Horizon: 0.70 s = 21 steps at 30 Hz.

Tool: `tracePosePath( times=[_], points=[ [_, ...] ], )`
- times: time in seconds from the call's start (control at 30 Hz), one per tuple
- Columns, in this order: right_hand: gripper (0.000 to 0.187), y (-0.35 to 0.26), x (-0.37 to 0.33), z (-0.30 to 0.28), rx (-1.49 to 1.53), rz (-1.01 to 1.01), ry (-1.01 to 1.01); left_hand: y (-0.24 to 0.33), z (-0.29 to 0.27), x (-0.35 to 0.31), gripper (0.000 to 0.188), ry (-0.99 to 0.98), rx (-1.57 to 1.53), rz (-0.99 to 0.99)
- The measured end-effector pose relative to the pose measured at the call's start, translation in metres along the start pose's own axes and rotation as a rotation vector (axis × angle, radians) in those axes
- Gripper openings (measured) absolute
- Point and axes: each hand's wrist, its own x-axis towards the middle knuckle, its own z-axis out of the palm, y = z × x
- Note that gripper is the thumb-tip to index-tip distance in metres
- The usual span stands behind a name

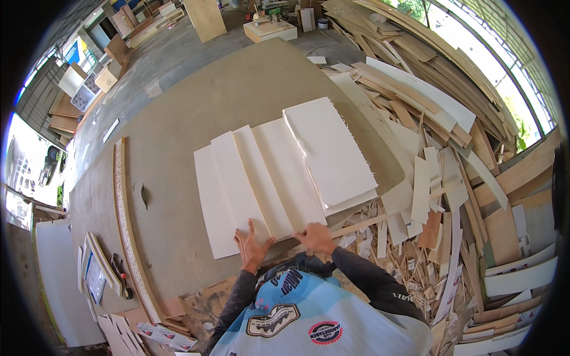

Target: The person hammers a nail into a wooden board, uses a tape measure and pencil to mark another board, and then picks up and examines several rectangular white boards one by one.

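My left hand (252,248) presses down with spread fingers near the close edge of a narrow white board (230,184), which lies on a wider white sheet (205,178). To its right, my curled right hand (316,238) is at the near end of a long white panel (288,172); its fingers are slightly blurred, and anything in them is hidden. A raised white strip (261,178) with a pale wooden edge runs away between the hands. Farther right, a white board (332,153) with a ragged right edge overlies another white sheet.
Under everything lies a large grey-brown sheet (178,118). A long wooden batten (122,225), a leaf (144,196), a framed tablet-like panel (95,277) and a hand tool (123,276) are on the left. Heaped offcuts (424,178) crowd the right side.
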Motion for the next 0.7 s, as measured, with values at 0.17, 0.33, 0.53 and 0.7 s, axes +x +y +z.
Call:
tracePosePath(
  times=[0.17, 0.33, 0.53, 0.7],
  points=[
    [0.046, 0.075, 0.027, -0.080, 0.037, 0.081, 0.809, 0.025, -0.002, 0.000, 0.080, 0.269, 0.118, 0.148],
    [0.070, 0.130, 0.043, -0.137, -0.158, 0.421, 0.745, 0.051, 0.011, 0.043, 0.059, -0.183, -0.402, 0.333],
    [0.071, 0.107, 0.022, -0.103, -0.142, 0.428, 0.756, 0.100, 0.067, 0.060, 0.049, -0.389, -0.820, 0.186],
    [0.066, 0.099, -0.001, -0.064, 0.051, 0.370, 0.721, 0.117, 0.097, 0.072, 0.039, -0.253, -1.237, -0.172]
  ],
)
